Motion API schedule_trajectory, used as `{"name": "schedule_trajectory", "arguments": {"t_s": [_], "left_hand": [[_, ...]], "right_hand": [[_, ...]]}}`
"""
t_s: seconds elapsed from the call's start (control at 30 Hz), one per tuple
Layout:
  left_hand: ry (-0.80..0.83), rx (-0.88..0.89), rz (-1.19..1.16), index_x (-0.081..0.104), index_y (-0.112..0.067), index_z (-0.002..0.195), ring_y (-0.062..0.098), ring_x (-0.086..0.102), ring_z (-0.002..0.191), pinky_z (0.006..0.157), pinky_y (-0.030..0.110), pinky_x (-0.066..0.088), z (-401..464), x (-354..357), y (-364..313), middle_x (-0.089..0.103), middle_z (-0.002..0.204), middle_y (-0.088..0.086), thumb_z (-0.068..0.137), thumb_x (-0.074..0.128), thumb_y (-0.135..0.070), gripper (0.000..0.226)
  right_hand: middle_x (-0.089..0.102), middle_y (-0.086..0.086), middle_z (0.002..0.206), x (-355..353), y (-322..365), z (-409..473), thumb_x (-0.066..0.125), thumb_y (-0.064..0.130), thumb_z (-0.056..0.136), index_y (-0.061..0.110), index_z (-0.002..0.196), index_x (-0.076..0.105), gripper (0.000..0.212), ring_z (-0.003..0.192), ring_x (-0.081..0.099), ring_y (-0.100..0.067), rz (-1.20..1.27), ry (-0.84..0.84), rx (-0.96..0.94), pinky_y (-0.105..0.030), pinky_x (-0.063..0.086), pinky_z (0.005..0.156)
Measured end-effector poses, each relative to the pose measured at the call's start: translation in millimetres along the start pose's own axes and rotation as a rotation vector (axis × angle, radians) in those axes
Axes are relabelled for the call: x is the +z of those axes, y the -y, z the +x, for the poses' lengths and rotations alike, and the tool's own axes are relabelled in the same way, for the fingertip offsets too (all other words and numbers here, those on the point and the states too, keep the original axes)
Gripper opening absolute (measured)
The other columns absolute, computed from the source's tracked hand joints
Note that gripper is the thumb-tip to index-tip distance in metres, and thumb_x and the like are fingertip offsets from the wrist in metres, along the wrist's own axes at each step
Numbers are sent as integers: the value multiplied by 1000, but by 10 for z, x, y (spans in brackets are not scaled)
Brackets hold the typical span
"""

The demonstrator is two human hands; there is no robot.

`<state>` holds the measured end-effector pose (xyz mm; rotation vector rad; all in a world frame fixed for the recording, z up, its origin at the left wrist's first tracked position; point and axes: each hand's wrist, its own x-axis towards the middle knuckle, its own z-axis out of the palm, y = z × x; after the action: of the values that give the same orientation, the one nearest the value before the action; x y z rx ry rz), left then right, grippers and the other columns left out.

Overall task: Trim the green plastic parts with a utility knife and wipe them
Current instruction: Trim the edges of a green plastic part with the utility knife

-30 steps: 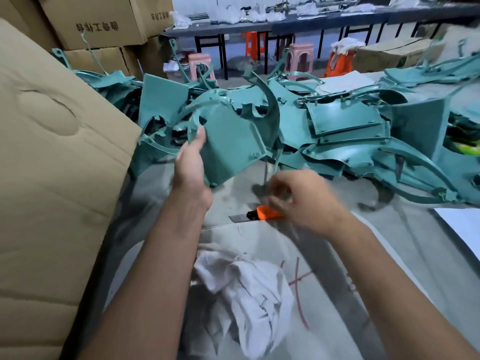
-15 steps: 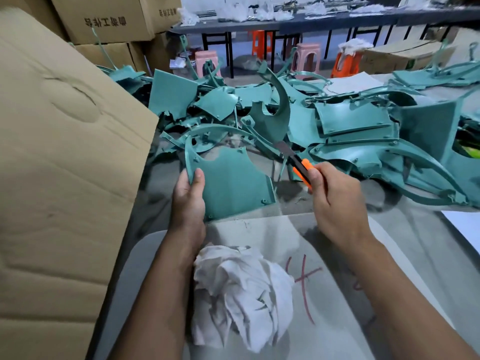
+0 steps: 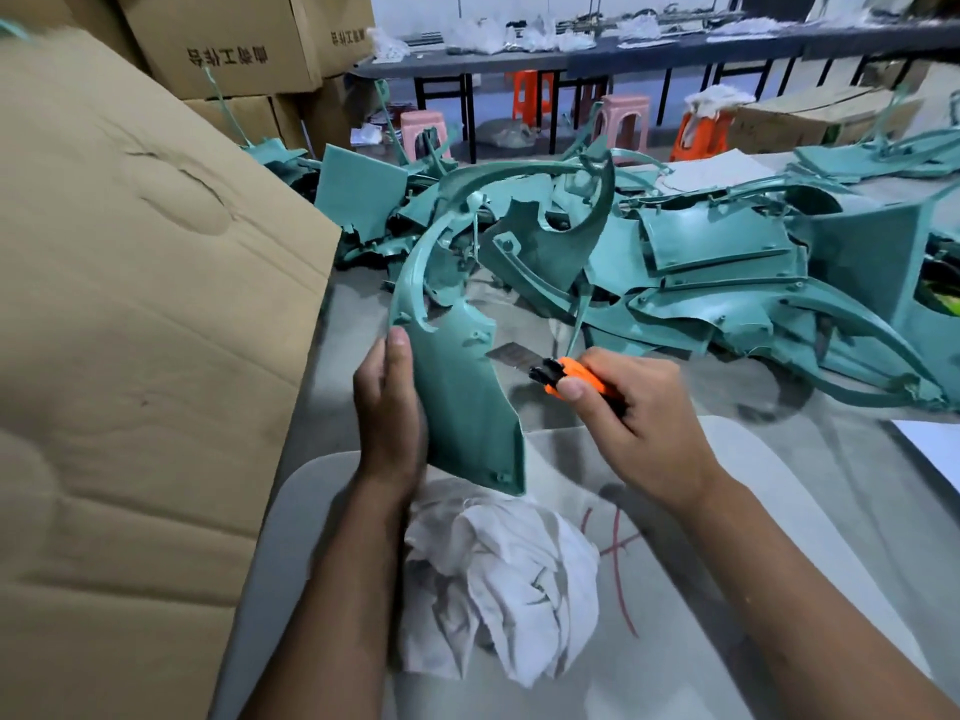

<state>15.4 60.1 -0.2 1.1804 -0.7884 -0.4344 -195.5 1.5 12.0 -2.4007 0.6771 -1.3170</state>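
The left hand (image 3: 389,407) is gripping a green plastic part (image 3: 457,387) along its left edge, thumb lying up the rim, fingers hidden behind the panel. The part is standing nearly upright above the bench (image 3: 831,459), its curved arm sweeping toward 1 o'clock over the heap of other green parts (image 3: 727,272). The right hand (image 3: 628,413) is wrapping tightly around the orange utility knife (image 3: 571,376), thumb pressing on the slider, the blade pointing toward 10 o'clock and sitting just beside the panel's right edge.

The likely trouble: the blade is aiming toward the holding hand's side, so a slip off the thin edge could be carrying it into the panel face or the left fingers behind it. The part is being held at one edge only, so it may be flexing under the cut. The white rag (image 3: 498,579) is lying at 6 o'clock, just under the panel's lower corner.
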Motion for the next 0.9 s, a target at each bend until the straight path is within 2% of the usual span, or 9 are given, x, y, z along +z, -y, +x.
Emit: {"name": "schedule_trajectory", "arguments": {"t_s": [0.07, 0.2, 0.3, 0.37, 0.47, 0.5, 0.6, 0.77, 0.9], "left_hand": [[-29, -107, -59, 66, -17, 93, 11, 64, 67, 59, 22, 50, 35, 16, 6, 68, 70, -8, 105, 43, -42, 37], [29, -507, -412, 56, -22, 71, 10, 46, 42, 43, 18, 39, 109, -54, 43, 49, 49, -7, 93, 60, -38, 28], [-28, -392, -695, 57, -10, 66, 13, 42, 30, 30, 17, 34, 76, -69, -3, 44, 47, 0, 74, 54, -20, 14], [-119, -411, -548, 55, -18, 71, 10, 50, 37, 35, 19, 43, 142, -87, 14, 49, 56, -3, 90, 47, -23, 21], [-244, -261, 8, 62, -20, 85, 26, 71, 84, 80, 40, 61, 207, -50, 47, 69, 88, 4, 108, 43, -38, 35], [-207, -230, 20, 64, -17, 87, 29, 71, 88, 80, 41, 60, 179, -15, 39, 70, 88, 6, 108, 43, -38, 36], [-81, -242, 58, 62, -12, 83, 17, 64, 66, 56, 24, 51, 106, 80, 44, 65, 68, 1, 109, 42, -37, 41], [-68, -139, 195, 56, -16, 72, 13, 56, 68, 67, 30, 45, 103, 109, 60, 59, 69, -6, 110, 38, -32, 45], [-108, 42, 244, 62, -16, 80, 12, 61, 74, 68, 31, 50, 48, 98, 39, 67, 77, -6, 105, 38, -38, 41]], "right_hand": [[41, 17, 60, 20, -39, -18, 49, 44, 107, 23, 73, 47, 40, 54, 44, -6, -75, -43, 54, -25, 33, 53], [62, 9, 74, 40, -177, -50, 50, 42, 107, 21, 87, 60, 30, 66, 56, -15, -289, -18, 329, -42, 49, 61], [57, 11, 69, 11, -237, -64, 51, 42, 106, 22, 85, 57, 30, 62, 52, -11, -295, -75, 364, -38, 44, 56], [53, 13, 67, 28, -241, -74, 52, 40, 106, 24, 83, 54, 29, 61, 49, -9, -322, -83, 367, -36, 40, 54], [56, 15, 72, 65, -237, -78, 55, 38, 106, 27, 86, 57, 23, 64, 52, -6, -335, -71, 382, -34, 43, 55], [57, 13, 72, 54, -244, -67, 55, 37, 106, 24, 87, 59, 24, 64, 52, -8, -304, -80, 368, -35, 42, 57], [53, 9, 66, -16, -213, -39, 54, 33, 107, 16, 81, 57, 32, 59, 48, -11, -131, -114, 229, -31, 33, 55], [43, 4, 59, -5, -50, -37, 53, 36, 106, 10, 70, 52, 44, 53, 43, -17, 41, -45, 74, -33, 32, 51], [41, 4, 57, 28, -13, -42, 54, 38, 104, 9, 68, 52, 46, 52, 42, -17, 55, -5, 71, -32, 31, 51]]}}
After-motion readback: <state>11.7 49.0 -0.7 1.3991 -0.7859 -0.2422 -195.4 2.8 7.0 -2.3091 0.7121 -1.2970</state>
